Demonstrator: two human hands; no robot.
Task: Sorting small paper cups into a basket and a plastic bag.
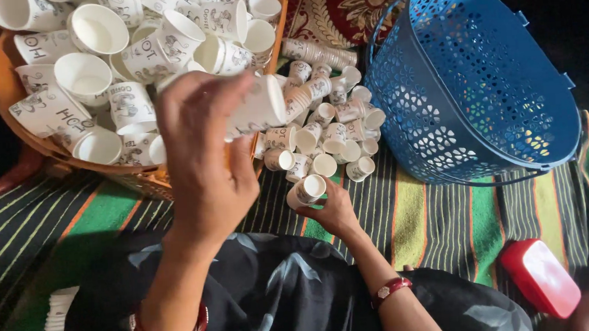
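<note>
Cups [320, 139] lie loose by your blue basket [482, 83]. Your left hand [200, 151] holds one big cup [259, 106], your right hand [332, 208] one small cup [306, 190].

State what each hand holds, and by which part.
Left hand: large paper cup, gripped around its body. Right hand: small paper cup, fingers around its side.
</note>
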